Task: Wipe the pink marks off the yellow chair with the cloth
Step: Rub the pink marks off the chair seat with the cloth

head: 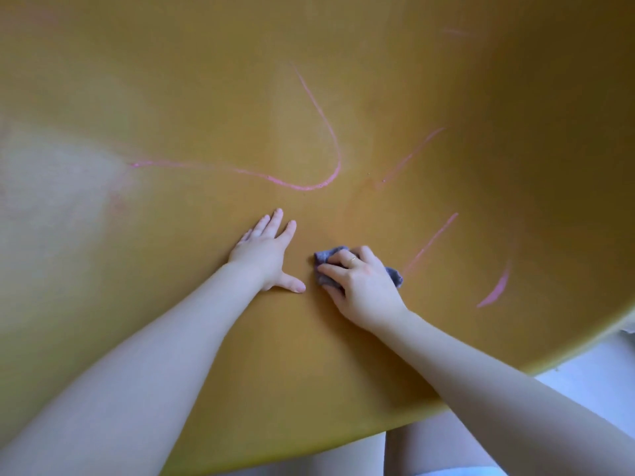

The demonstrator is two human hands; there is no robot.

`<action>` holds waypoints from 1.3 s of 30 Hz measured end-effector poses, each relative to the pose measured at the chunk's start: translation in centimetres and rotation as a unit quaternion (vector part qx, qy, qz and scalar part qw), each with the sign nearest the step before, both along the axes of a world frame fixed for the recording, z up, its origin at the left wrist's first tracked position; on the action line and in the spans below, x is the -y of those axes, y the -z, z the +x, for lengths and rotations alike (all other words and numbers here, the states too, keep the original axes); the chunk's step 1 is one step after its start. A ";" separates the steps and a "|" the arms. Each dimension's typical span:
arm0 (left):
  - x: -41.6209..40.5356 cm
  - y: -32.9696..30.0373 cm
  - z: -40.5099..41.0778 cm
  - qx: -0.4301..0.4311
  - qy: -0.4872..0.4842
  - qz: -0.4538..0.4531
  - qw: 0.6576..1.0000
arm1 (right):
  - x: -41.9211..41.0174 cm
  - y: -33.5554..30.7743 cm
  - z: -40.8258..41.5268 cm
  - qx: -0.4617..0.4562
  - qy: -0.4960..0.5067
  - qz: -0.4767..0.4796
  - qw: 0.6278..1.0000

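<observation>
The yellow chair (206, 97) fills nearly the whole view, seat and curved back. Pink marks cross it: a long hooked line (309, 187) above my hands, a faint streak (412, 156) to its right, a straight streak (433, 240) and a thick short smear (496, 290) near the right edge. My right hand (360, 286) presses a crumpled grey-blue cloth (324, 255) onto the seat, just left of the straight streak. My left hand (264, 252) lies flat on the seat beside it, fingers spread, holding nothing.
The chair's front edge (378, 431) curves along the bottom right. Below it are a pale floor (598, 369) and my bare legs (429, 448). A pale, washed-out patch (51, 187) lies on the chair at the left.
</observation>
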State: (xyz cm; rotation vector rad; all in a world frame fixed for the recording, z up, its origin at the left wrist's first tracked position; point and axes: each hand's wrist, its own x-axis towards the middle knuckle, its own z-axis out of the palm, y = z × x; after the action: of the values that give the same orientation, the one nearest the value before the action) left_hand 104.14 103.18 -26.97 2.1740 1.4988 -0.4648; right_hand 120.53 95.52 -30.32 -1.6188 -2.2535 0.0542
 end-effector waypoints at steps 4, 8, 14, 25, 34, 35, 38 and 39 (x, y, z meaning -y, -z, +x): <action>0.0 -0.1 0.1 -0.013 0.000 -0.006 1.000 | -3.8 -0.4 3.9 0.037 0.004 0.027 0.999; -0.1 0.0 0.1 -0.019 0.001 -0.012 1.000 | -7.7 -1.0 6.6 0.028 0.160 0.009 0.987; 0.0 -0.6 0.5 -0.039 -0.006 -0.017 0.999 | -1.8 -1.1 2.5 0.045 0.108 0.022 0.993; 4.7 -1.6 0.8 -0.071 0.064 0.141 0.985 | 2.9 -2.6 4.8 0.057 -0.019 -0.073 0.996; 8.0 -2.7 1.3 -0.083 0.036 -0.077 0.993 | 3.4 -3.1 5.5 0.024 0.096 -0.071 0.993; 8.2 -2.6 1.6 -0.096 0.040 -0.078 0.991 | 4.4 -3.1 4.9 0.002 0.071 -0.082 0.994; 8.2 -2.7 2.3 -0.119 0.035 -0.071 0.990 | 6.9 -3.5 3.7 -0.028 0.009 -0.122 0.992; 8.1 -2.7 2.5 -0.124 0.035 -0.067 0.989 | 7.3 -3.5 3.6 -0.032 -0.006 -0.134 0.990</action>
State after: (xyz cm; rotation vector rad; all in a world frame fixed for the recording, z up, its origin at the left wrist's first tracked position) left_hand 106.67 95.03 -24.22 2.1285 1.4707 -0.8619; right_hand 124.12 88.21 -26.80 -1.7073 -2.2853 0.4226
